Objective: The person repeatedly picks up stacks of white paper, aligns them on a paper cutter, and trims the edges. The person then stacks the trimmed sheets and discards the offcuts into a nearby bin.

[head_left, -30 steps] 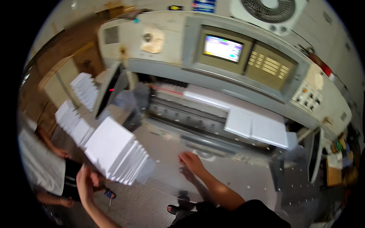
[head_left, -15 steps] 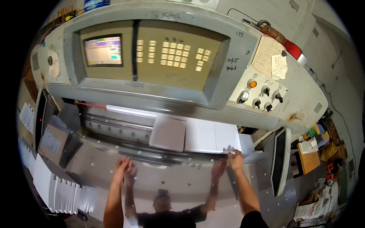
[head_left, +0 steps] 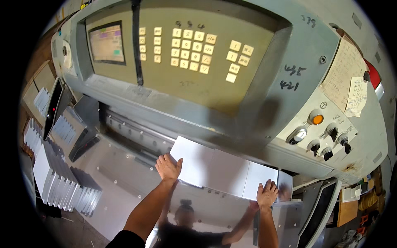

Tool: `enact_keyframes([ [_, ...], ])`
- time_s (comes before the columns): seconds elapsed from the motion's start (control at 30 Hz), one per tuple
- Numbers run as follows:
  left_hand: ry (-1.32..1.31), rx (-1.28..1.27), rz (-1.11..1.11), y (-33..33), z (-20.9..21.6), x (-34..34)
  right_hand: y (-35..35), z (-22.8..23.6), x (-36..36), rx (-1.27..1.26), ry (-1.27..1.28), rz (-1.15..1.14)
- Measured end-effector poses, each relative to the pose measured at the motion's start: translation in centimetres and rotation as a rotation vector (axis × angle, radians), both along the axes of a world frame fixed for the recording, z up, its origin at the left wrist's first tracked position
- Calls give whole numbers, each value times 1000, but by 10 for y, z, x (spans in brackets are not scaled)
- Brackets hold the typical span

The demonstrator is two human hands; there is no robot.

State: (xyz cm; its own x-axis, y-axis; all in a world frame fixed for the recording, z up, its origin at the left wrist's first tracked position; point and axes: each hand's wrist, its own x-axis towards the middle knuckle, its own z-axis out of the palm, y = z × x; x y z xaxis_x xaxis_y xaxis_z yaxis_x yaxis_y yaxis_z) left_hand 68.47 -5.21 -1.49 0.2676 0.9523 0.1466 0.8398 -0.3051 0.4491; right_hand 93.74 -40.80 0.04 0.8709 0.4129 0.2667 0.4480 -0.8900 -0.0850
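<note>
Several fingers [head_left: 269, 187] touch flat, rectangular white paper [head_left: 225, 170]

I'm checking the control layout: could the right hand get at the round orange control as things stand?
Likely yes: the right hand is at the white paper, and nothing visible covers the orange control on the panel beyond.

Paper stacks [head_left: 228, 171] lie rowed on the table [head_left: 124, 197], centre; left hand [head_left: 167, 167] at their left end, right hand [head_left: 267, 194] lower right; screen [head_left: 106, 44] upper left; keypad [head_left: 192, 50] upper centre; paper piles [head_left: 61, 191] lower left.
</note>
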Motion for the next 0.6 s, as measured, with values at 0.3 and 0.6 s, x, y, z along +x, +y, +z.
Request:
enact_keyframes([
  [0.3,6,-214,264,-113,24,-255,-34,22,-161,43,51,299],
  [0.6,7,-361,528,-189,49,-453,-6,15,-275,96,156,553],
])
